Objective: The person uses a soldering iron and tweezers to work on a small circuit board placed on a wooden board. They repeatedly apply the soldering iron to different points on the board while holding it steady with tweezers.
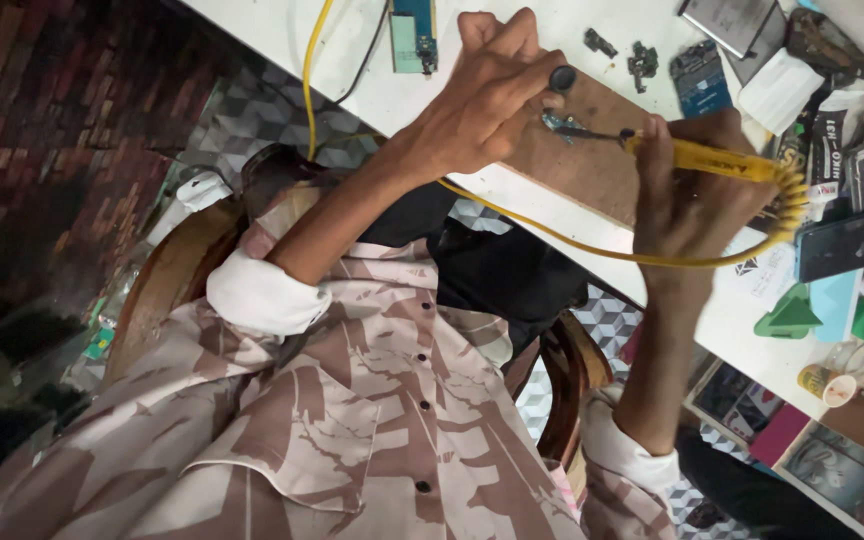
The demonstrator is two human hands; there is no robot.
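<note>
My left hand (487,95) rests on a brown wooden board (602,165) on the white table (512,190). Its fingertips press down a small metal part (555,122), and a round black knob (563,77) sits by the fingers. My right hand (687,195) grips a yellow soldering iron (722,160). The iron's dark tip (592,131) reaches left and touches the small part. The iron's yellow cable (552,225) loops along the table edge and up past my left arm.
A green circuit board (412,35), small black parts (642,62) and a blue circuit board (699,78) lie at the back. Phones (852,240), a white packet (778,90) and green paper (788,315) crowd the right. A wooden chair (167,275) stands under me.
</note>
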